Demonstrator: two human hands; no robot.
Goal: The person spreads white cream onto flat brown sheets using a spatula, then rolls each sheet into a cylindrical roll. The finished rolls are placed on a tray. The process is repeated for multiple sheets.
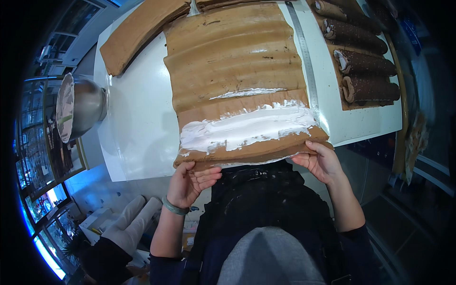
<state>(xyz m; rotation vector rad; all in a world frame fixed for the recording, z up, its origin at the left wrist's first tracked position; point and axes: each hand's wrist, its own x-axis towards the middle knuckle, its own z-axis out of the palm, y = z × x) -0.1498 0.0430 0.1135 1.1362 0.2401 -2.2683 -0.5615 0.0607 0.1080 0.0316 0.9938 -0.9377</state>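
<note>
- Left hand (191,184) is closed on the near left corner of one brown sheet (213,108).
- Right hand (319,162) is closed on the near right corner, thumb on top.
- The sheet is laid on one white table (137,128), with one white cream band (247,126) across it.
- Four dark rolls (358,36) are lined up at the far right.
- One ruler (305,59) is laid beside the sheet; one silver bowl (89,107) is seen at the left.
</note>
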